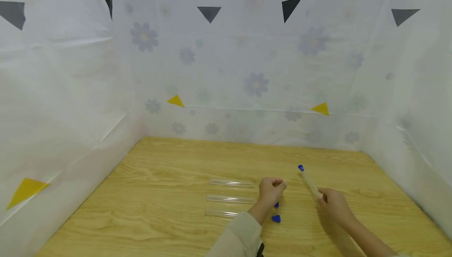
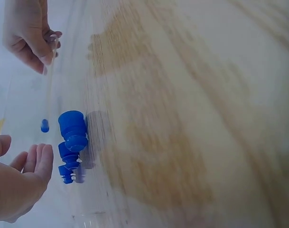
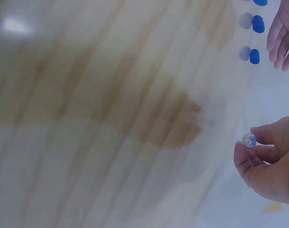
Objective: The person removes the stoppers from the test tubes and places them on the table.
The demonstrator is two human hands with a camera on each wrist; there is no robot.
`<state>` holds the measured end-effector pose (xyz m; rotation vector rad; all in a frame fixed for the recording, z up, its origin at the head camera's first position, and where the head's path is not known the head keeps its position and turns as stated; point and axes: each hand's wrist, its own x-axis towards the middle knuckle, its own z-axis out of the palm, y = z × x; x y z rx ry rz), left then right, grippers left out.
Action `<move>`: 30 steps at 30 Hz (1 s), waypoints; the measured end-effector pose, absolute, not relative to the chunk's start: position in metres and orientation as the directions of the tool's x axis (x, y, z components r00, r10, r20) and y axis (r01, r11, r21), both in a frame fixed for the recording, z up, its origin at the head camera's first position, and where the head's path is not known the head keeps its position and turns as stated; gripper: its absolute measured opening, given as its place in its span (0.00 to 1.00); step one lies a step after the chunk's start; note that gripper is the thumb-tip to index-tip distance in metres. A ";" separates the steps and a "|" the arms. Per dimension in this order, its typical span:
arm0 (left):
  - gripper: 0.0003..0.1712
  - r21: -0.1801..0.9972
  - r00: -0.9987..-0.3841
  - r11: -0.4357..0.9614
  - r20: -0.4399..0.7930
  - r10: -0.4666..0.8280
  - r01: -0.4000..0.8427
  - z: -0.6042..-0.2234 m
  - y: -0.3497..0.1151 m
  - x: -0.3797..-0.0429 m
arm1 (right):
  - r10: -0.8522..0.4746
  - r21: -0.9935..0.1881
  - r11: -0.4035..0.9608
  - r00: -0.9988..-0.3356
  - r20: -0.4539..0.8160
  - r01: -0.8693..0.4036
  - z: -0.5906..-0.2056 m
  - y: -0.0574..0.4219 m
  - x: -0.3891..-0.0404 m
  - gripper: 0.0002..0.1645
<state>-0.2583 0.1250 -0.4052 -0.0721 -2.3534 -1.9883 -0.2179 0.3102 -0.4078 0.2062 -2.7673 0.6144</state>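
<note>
My right hand (image 1: 335,206) pinches a clear test tube (image 1: 310,184) near its lower end, with a blue stopper (image 1: 301,168) at the far end. In the right wrist view the tube's round end (image 3: 249,140) shows between thumb and fingers. My left hand (image 1: 271,191) hovers beside loose blue stoppers (image 1: 276,218); in the left wrist view its fingers (image 2: 42,164) are fairly straight and hold nothing. Three blue stoppers (image 2: 72,124) stand in a row there, one partly hidden behind the left hand in the head view.
Three clear test tubes (image 1: 231,183) lie parallel on the wooden table (image 1: 148,194), left of the left hand; the left forearm partly covers the nearest one. White patterned sheeting (image 1: 226,72) encloses the table at the back and sides.
</note>
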 end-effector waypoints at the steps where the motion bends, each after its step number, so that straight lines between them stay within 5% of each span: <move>1: 0.08 0.983 -0.997 0.168 0.077 -0.004 0.076 -0.405 0.125 -0.258 | -0.076 -0.391 0.898 -0.946 0.317 -0.203 -0.408 0.309 -0.218 0.19; 30: 0.08 0.992 -0.999 0.118 0.044 -0.017 0.042 -0.404 0.127 -0.256 | -0.114 -0.423 0.870 -0.938 0.328 -0.254 -0.403 0.274 -0.214 0.16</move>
